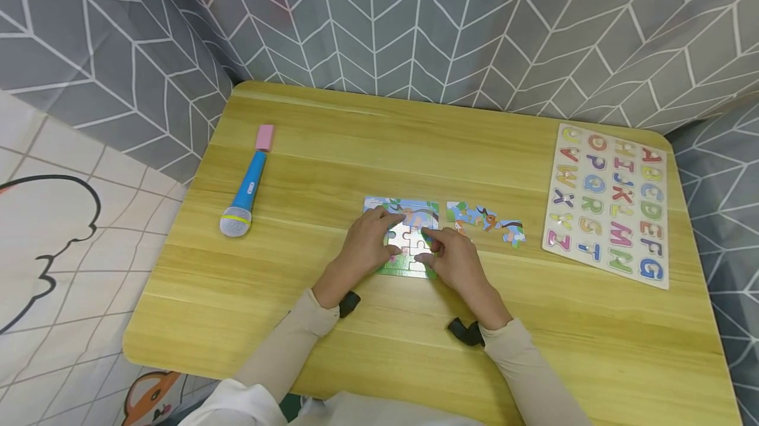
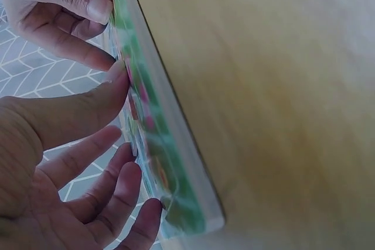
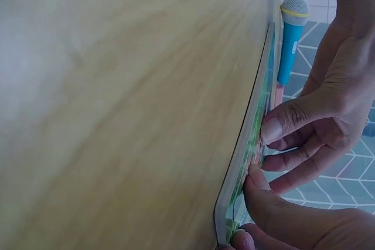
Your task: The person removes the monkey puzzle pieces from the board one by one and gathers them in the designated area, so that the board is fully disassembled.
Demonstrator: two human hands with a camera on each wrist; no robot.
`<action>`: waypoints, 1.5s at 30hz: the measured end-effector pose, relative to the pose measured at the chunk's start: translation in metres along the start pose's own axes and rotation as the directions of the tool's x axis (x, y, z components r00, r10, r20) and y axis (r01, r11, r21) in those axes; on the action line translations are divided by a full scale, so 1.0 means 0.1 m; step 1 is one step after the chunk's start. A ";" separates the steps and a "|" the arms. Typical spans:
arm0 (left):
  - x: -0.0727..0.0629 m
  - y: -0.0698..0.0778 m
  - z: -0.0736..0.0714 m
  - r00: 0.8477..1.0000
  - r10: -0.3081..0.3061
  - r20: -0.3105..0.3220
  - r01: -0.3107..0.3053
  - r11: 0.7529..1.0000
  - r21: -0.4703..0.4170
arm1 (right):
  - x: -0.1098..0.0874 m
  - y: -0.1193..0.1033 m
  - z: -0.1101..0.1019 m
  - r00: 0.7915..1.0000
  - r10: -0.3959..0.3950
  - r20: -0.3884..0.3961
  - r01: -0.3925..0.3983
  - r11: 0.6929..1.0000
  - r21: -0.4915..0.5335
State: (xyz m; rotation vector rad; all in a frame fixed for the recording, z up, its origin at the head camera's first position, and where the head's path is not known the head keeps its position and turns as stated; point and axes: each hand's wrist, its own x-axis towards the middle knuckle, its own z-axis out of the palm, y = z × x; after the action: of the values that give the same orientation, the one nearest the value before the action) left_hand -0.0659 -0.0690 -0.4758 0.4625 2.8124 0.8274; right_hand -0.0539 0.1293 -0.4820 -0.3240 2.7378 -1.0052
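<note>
A jigsaw puzzle board (image 1: 388, 272) with a green and blue picture lies flat on the table. Bare white gaps with piece outlines show in its middle. My left hand (image 1: 369, 241) rests on its left side, fingers spread from the thumb; in the left wrist view its thumb (image 2: 111, 95) touches the surface. From the right, my right hand (image 1: 458, 260) touches the board with thumb and index finger apart. No piece is visible between its fingertips. Just right of the board lie several loose joined-looking puzzle pieces (image 1: 487, 220).
At the right stands a white alphabet board (image 1: 611, 205) with coloured letters, lying flat. A blue toy microphone (image 1: 246, 192) and a pink block (image 1: 265, 137) lie on the left. The wooden table (image 1: 367, 143) meets grey patterned curtains (image 1: 403, 24) at the back.
</note>
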 end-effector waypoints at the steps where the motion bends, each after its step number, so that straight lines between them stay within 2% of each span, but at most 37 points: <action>1: 0.00 0.00 0.00 1.000 0.002 -0.003 -0.002 1.000 0.000 | 0.00 0.00 0.00 1.000 0.000 0.000 0.000 1.000 -0.004; 5: 0.01 0.00 0.00 1.000 -0.002 -0.010 0.002 1.000 -0.004 | 0.01 0.00 0.00 1.000 0.002 0.000 -0.002 1.000 -0.017; 13: 0.03 0.01 0.00 0.999 -0.049 0.005 0.049 0.998 -0.028 | 0.02 -0.01 -0.02 1.000 0.003 -0.001 -0.004 1.000 -0.021; 18: 0.03 0.00 0.00 0.999 -0.037 0.008 0.037 0.999 -0.033 | 0.02 -0.01 -0.02 1.000 0.015 0.007 -0.015 1.000 -0.006; 28: 0.00 -0.17 -0.12 0.998 -0.009 0.062 0.017 0.990 -0.138 | 0.01 0.00 0.00 1.000 0.019 0.006 -0.019 1.000 0.008; 32: -0.05 -0.25 -0.21 0.993 -0.018 0.117 0.033 0.992 -0.125 | 0.01 0.01 0.00 1.000 0.011 -0.003 -0.011 1.000 0.021; 37: -0.09 -0.31 -0.26 0.972 -0.049 0.230 0.065 0.996 -0.063 | 0.03 0.01 -0.01 1.000 0.013 0.005 -0.013 0.999 0.042; 45: -0.08 -0.31 -0.26 0.960 -0.060 0.272 0.069 0.997 -0.025 | 0.03 -0.03 -0.03 0.996 0.063 0.062 -0.066 0.997 0.041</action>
State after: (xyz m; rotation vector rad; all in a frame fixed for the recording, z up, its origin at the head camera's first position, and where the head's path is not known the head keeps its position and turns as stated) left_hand -0.0728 -0.1098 -0.4708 0.4396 2.5430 0.7359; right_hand -0.0567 0.1280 -0.4785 -0.2533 2.6513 -1.0186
